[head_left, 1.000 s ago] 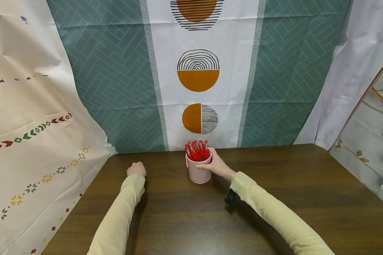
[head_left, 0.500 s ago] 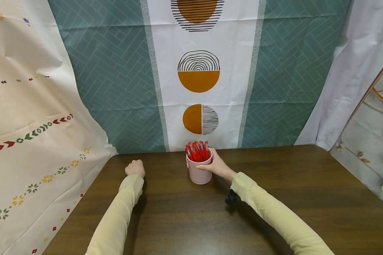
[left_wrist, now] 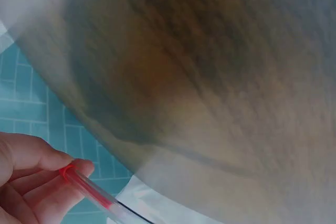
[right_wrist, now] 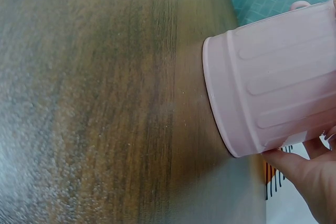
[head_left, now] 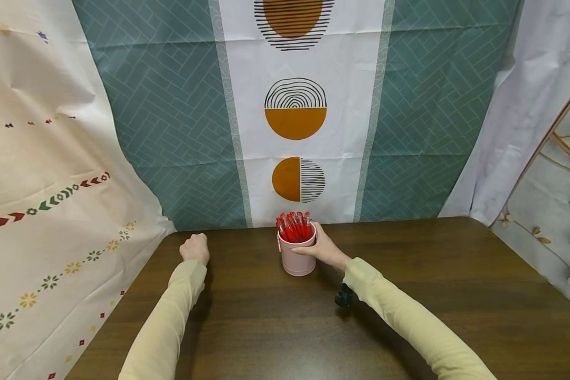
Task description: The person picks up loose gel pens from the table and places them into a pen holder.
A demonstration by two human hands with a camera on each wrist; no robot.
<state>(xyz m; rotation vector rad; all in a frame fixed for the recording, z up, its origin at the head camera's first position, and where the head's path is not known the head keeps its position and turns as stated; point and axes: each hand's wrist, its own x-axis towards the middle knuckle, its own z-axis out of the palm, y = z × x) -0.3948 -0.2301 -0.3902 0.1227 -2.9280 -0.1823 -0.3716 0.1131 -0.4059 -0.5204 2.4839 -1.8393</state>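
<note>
A pink metal bucket (head_left: 298, 263) stands upright toward the back of the table, packed with several red pens (head_left: 292, 228). My right hand (head_left: 325, 248) grips the bucket from its right side, thumb across the front near the rim. In the right wrist view the bucket's ribbed wall (right_wrist: 283, 77) fills the right side, with fingers (right_wrist: 299, 171) against it. My left hand (head_left: 195, 249) is over the table's far left part, apart from the bucket. Its thumb and fingers pinch a red pen (left_wrist: 94, 190) with a clear barrel; in the head view the hand hides this pen.
The dark wooden table (head_left: 275, 327) ends at a green and white patterned cloth (head_left: 195, 132) behind the bucket. A cream embroidered cloth (head_left: 66, 211) hangs along the left side, a floral one (head_left: 551, 237) along the right. A small black object (head_left: 344, 296) sits under the right wrist.
My left hand has drifted a little to the left, farther from the bucket. The right hand and the bucket have stayed in place.
</note>
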